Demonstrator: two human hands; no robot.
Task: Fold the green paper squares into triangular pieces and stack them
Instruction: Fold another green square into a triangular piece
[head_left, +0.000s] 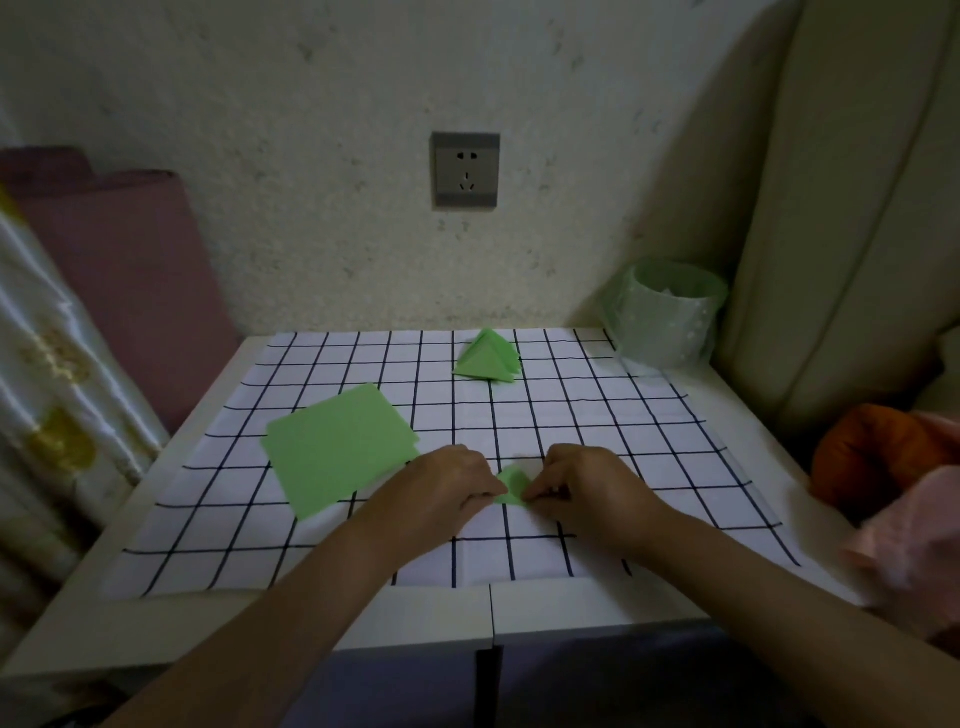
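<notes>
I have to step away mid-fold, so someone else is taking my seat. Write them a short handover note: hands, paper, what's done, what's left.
Left hand and right hand: both pinch a small, partly folded piece at the near middle of the cloth.
Unfolded squares: piled flat to the left.
Finished triangles: stacked near the cloth's far edge.
Done: some triangles folded and stacked.
Left: finish this piece, add it to the stack, then fold the remaining squares.
</notes>
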